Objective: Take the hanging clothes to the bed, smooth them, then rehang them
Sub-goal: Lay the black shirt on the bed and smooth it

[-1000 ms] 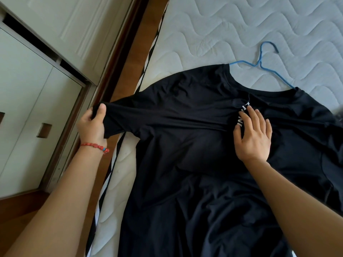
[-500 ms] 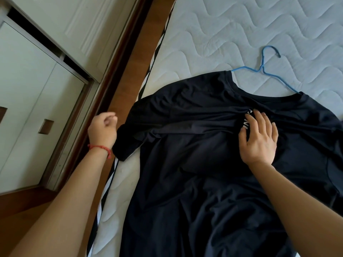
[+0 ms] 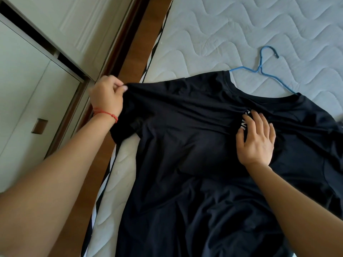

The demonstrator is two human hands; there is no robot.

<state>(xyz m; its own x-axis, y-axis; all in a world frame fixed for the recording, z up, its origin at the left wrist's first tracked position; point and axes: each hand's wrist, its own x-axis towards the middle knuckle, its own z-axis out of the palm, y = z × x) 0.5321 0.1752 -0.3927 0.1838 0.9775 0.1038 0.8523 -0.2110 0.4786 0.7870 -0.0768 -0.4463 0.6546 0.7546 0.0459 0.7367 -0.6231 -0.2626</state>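
A black T-shirt (image 3: 185, 145) lies spread on the white quilted mattress (image 3: 232, 34), with a blue wire hanger (image 3: 259, 70) still in its neck and the hook lying on the bed. My left hand (image 3: 106, 96), with a red string on the wrist, pinches the end of the left sleeve and holds it out taut over the bed's edge. My right hand (image 3: 257, 139) lies flat, fingers spread, on the shirt's chest beside the white lettering (image 3: 244, 121). The shirt's right sleeve runs out of view.
A brown wooden floor strip (image 3: 130, 58) runs between the bed and the pale wardrobe doors (image 3: 27, 89) on the left. The mattress edge has black-and-white striped piping (image 3: 104, 190). Bare mattress lies beyond the hanger.
My left hand let go of the sleeve half a second ago, then took hold of its end again and pulled it out taut to the left. My right hand stayed pressed on the chest.
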